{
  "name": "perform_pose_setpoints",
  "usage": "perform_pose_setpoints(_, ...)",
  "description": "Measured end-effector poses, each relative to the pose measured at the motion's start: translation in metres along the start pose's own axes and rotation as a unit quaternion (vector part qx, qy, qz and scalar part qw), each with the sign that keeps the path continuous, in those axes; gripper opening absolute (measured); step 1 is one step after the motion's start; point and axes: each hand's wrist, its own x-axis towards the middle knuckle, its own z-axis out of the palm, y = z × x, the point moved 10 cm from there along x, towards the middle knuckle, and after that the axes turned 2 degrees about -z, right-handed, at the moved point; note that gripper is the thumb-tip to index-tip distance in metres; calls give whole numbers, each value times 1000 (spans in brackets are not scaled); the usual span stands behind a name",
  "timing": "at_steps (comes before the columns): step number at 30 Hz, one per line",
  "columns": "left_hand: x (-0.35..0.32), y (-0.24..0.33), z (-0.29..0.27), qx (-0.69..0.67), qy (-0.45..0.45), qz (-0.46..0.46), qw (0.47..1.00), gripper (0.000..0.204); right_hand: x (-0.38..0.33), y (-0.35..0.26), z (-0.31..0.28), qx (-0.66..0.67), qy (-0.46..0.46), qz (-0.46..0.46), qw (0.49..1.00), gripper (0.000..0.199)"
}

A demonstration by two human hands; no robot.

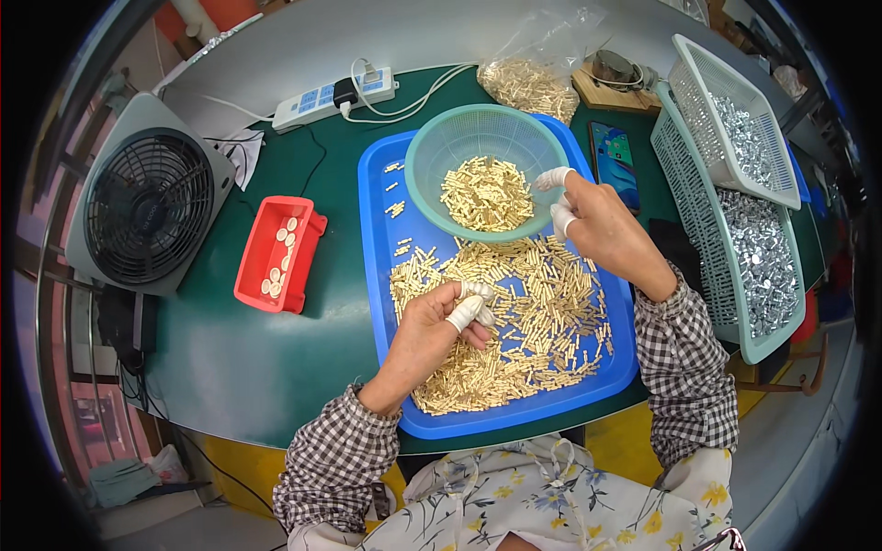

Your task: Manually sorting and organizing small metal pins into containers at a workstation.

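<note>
Loosely between hands (430,328), golden pieces (524,354)

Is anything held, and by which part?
Cannot tell: fingertips hide any hold in the left hand; the right hand overlaps the bowl's rim, grip unclear.

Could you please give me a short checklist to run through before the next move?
1. Fingertip covers worn on both hands: ok, white ones show on each.
2. Right hand near the green basket: ok, its fingertips are at the right rim.
3. Left hand holding a piece: cannot tell, its fingers hide that.
4. Blue tray free of loose gold-coloured pieces: not ok, many lie there.
5. Red bin apart from the tray: ok, green tabletop shows between.
6. Fan switched off: cannot tell.
</note>
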Motion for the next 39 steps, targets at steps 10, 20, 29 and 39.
perform_pose_setpoints(10, 0, -12, -11, 58, 12, 19, 998, 19, -37, -8, 52, 215, -128, 101, 963, 29)
perform_pose_setpoints(20, 6, -4, -11, 260, 58, 70, 961, 14, -53, -25, 59, 19, -27, -99, 995, 23)
perform_pose_setpoints(29, 8, -14, -11, 314, 52, 58, 946, 14, -57, -16, 67, 13, -22, -105, 994, 24)
perform_pose_setpoints(39, 15, -14, 7, 298, 38, 82, 950, 14, -67, 4, 62, -27, -71, -100, 992, 23)
